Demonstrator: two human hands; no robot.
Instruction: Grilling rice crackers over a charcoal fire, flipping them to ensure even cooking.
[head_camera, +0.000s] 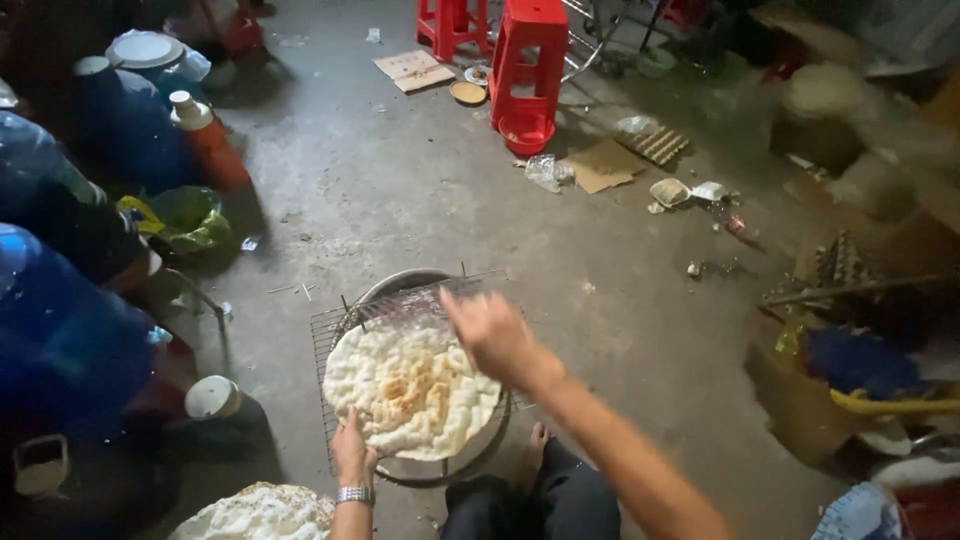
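The left hand (351, 452) rises from six o'clock, wrist straight, fingers curled shut in a pinch at its top. The right hand (493, 335), blurred, reaches in from five o'clock on a bare extended forearm, fingers loosely spread, palm down.

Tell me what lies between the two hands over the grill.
In the head view, the puffed round flatbread on the wire rack lies between them: the left hand grips its near edge, the right hand hovers at its far side.
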